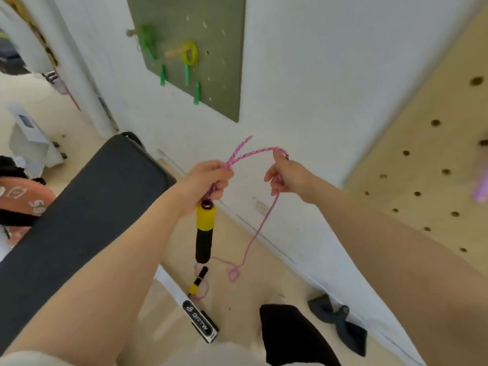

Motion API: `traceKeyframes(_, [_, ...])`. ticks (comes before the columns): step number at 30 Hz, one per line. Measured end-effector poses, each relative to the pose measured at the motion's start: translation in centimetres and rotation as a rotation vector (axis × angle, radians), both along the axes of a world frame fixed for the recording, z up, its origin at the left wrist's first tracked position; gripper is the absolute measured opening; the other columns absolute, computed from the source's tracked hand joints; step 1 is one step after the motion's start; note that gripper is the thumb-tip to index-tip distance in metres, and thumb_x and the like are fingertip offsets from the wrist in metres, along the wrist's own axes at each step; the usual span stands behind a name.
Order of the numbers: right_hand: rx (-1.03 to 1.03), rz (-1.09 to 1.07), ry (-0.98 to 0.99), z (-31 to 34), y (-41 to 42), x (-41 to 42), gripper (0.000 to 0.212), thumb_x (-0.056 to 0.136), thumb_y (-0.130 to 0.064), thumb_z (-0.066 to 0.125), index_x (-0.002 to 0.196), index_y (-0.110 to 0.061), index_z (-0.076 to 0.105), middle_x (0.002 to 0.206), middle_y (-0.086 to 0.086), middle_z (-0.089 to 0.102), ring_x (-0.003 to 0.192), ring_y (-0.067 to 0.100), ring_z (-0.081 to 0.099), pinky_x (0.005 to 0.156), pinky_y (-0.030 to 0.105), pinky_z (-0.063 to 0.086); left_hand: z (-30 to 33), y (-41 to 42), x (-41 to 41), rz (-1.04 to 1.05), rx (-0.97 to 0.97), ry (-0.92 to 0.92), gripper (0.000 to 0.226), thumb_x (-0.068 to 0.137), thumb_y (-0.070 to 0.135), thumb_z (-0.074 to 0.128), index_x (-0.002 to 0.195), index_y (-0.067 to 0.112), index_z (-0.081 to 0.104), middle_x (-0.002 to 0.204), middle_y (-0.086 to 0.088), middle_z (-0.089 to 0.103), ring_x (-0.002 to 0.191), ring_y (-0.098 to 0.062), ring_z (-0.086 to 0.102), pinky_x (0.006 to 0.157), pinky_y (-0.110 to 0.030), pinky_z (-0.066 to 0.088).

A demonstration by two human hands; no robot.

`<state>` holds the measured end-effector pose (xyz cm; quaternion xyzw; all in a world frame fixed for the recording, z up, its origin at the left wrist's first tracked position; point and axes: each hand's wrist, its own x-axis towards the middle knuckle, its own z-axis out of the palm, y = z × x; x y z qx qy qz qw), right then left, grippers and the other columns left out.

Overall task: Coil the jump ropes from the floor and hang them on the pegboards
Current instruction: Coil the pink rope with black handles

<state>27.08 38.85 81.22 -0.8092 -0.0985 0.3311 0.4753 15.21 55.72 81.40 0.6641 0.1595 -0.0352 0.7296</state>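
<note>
Both hands (208, 179) on pink rope (260, 223)

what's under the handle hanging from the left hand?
Below the hanging handle the pink rope trails to the floor, looping beside the second handle and a black-and-white box. The left hand covers the rope it grips; the right hand pinches it.

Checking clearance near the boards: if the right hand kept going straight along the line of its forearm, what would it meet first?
Most likely the white wall between the two pegboards. The right hand, pinching the pink braided jump rope, points up and away toward it; nothing else shows in that line, though depth is unclear.
</note>
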Motion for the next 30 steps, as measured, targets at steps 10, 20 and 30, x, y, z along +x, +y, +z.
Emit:
traceKeyframes(10, [-0.208,-0.045,-0.320,1.2,-12.0,-6.3,0.028,0.091,-0.029,0.055,0.067,-0.014,0.054,0.060,-0.003,0.042,0.053,0.012,0.037,0.050,0.023,0.027,1.1,-12.7,-2.0,-0.138,-0.128,-0.067,0.050,0.102,0.027,0.028,0.059,0.013,0.050,0.040,0.010,0.021,0.036,-0.007,0.016,0.042,-0.020,0.017])
traceKeyframes(20, [-0.177,-0.497,-0.150,-2.7,-33.3,-11.1,0.048,0.094,-0.037,0.050,0.054,-0.012,0.059,0.064,0.004,0.057,0.067,0.019,0.053,0.077,0.029,0.042,1.3,-26.4,-3.0,-0.027,-0.452,-0.290,0.033,0.101,0.031,0.030,0.120,0.026,0.057,0.095,0.001,0.070,0.040,-0.010,0.036,0.043,-0.018,0.025])
traceKeyframes(30, [-0.125,-0.638,0.015,-3.4,-52.5,-18.3,0.042,0.093,-0.046,0.048,0.078,-0.008,0.055,0.062,0.003,0.042,0.053,0.017,0.040,0.053,0.026,0.039,-2.1,-44.7,-8.1,0.100,-0.577,-0.211,0.043,0.102,0.017,0.036,0.144,0.023,0.030,0.146,0.001,0.034,0.126,-0.022,0.047,0.109,-0.031,0.035])
